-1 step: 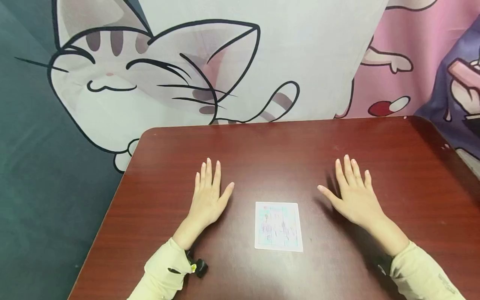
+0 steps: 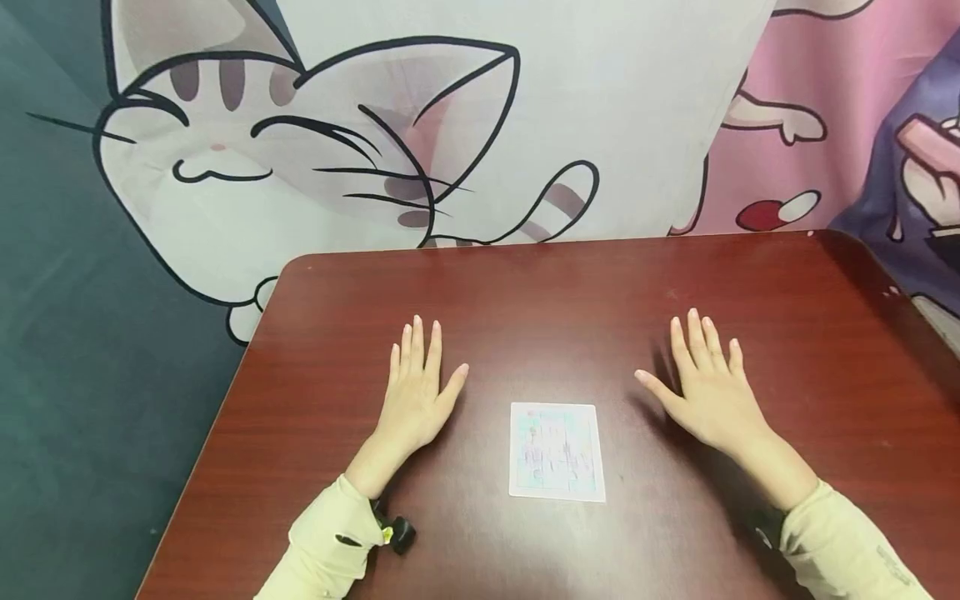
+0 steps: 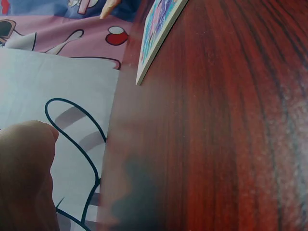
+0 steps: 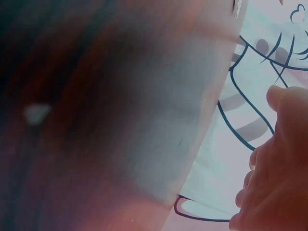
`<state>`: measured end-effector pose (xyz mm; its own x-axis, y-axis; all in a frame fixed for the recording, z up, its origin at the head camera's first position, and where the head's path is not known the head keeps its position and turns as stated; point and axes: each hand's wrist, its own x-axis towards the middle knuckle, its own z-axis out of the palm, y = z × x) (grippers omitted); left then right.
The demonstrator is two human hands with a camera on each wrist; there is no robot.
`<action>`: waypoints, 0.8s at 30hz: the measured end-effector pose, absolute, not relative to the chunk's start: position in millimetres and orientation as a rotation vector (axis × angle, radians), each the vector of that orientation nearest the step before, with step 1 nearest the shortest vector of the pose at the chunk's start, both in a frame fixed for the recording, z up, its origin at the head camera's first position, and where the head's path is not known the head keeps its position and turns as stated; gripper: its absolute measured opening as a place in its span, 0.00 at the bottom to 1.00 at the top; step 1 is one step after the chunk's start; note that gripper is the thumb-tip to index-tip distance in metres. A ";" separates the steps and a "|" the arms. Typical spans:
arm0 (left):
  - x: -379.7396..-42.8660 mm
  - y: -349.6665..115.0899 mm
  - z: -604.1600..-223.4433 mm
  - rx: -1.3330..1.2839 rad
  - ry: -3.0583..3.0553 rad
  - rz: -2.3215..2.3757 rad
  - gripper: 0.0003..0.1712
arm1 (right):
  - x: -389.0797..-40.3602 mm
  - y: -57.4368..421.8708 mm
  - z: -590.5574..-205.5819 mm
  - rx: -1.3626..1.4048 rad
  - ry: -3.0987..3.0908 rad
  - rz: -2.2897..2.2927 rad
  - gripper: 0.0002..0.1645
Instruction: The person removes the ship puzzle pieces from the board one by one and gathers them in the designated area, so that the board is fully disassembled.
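A square, flat piece [image 2: 557,452] with a pale printed or drawn face lies on the brown table between the hands. In the left wrist view the colourful piece [image 3: 156,31] shows a light edge of some thickness. To its left is the left hand [image 2: 412,404], palm down, fingers straight and thumb spread, holding nothing. On the other side the right hand [image 2: 712,404] is palm down too, its fingers extended and apart, with a shadow beside it. Neither hand touches the piece. Part of the right hand [image 4: 284,163] fills the right side of the right wrist view.
The wood-grained table [image 2: 525,321] has rounded far corners. Behind it hangs a cloth with a cartoon cat [image 2: 225,192], beside pink patterned fabric [image 2: 795,183]. A small black device [image 2: 402,535] sits at the left wrist by the pale sleeve [image 2: 330,542].
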<state>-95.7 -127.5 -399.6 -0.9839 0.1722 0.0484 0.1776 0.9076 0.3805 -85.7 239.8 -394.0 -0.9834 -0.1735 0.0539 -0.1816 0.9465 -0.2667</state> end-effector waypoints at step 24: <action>-54.8 -117.8 -391.2 -0.930 -2.846 -0.641 0.25 | -65.9 211.9 -380.8 0.720 -3.046 0.766 0.42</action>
<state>-54.8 -117.8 -391.2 -0.8126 0.5472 0.2006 0.5804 0.7283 0.3644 -65.9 211.9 -380.8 -0.8970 -0.4410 0.0297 -0.4026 0.7874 -0.4668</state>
